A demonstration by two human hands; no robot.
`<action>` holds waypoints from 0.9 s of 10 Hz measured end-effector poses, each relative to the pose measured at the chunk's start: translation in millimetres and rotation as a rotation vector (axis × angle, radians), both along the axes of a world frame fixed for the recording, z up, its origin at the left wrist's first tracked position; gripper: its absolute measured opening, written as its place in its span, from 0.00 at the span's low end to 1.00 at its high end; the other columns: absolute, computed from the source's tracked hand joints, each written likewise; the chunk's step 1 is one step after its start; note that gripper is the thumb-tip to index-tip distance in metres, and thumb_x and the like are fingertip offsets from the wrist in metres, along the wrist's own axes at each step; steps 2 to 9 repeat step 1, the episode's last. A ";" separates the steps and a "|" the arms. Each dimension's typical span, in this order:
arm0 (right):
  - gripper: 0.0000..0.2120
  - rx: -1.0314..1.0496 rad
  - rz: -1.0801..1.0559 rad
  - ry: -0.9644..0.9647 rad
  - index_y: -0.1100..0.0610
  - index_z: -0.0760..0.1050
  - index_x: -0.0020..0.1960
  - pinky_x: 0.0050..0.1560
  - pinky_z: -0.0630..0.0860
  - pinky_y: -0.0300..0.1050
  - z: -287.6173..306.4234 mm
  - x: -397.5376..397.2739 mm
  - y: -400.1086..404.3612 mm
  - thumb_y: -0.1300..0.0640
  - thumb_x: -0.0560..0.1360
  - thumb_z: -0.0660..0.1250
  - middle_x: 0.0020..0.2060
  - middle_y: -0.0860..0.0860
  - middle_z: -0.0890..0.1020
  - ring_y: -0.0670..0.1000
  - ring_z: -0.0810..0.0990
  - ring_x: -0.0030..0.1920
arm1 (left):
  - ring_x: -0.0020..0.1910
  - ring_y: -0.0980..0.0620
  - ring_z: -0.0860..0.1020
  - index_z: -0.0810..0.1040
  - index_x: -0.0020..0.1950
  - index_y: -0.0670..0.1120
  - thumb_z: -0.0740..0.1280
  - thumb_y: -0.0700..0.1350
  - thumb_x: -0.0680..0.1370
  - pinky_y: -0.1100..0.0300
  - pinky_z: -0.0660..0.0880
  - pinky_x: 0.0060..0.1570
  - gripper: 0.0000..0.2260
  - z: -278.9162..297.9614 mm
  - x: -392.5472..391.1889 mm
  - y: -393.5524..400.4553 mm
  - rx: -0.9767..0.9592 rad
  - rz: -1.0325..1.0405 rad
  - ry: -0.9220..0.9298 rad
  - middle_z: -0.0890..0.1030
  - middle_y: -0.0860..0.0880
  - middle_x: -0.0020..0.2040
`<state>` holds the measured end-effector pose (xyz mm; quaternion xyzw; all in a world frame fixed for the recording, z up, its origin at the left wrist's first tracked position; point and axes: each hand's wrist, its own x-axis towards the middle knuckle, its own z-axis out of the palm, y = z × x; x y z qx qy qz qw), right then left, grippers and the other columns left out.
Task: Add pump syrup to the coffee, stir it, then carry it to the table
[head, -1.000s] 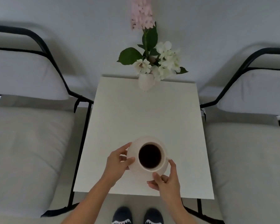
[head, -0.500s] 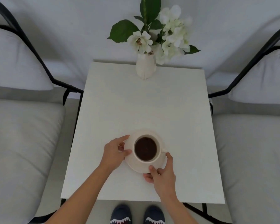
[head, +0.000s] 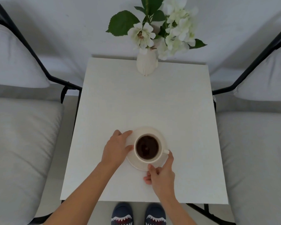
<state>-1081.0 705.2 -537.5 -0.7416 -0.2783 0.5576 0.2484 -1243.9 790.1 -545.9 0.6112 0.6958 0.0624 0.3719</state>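
The left hand [head: 116, 147] pinches the saucer's [head: 161, 133] left rim, thumb on top and fingers apparently tucked beneath, though the underside is hidden. The right hand [head: 162, 174] pinches the near right edge the same way, just below the cup's handle. The coffee cup [head: 148, 147] sits centred on the saucer, full and dark, on the near half of the white table [head: 144, 103], well apart from the vase of flowers [head: 147, 64]. To finish cleanly, the person should release both rims together, sliding the fingers out flat so the coffee does not slop.
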 end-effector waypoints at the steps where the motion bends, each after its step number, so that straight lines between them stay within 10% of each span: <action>1: 0.40 -0.060 -0.002 -0.019 0.50 0.46 0.80 0.28 0.81 0.38 14.7 19.5 6.2 0.66 0.79 0.67 0.38 0.62 0.85 0.53 0.82 0.29 | 0.55 0.47 0.77 0.71 0.75 0.54 0.69 0.53 0.79 0.55 0.77 0.51 0.24 1.2 -3.9 -9.5 0.086 0.039 0.074 0.72 0.48 0.60; 9: 0.40 -0.060 -0.002 -0.019 0.50 0.46 0.80 0.28 0.81 0.38 14.7 19.5 6.2 0.66 0.79 0.67 0.38 0.62 0.85 0.53 0.82 0.29 | 0.55 0.47 0.77 0.71 0.75 0.54 0.69 0.53 0.79 0.55 0.77 0.51 0.24 1.2 -3.9 -9.5 0.086 0.039 0.074 0.72 0.48 0.60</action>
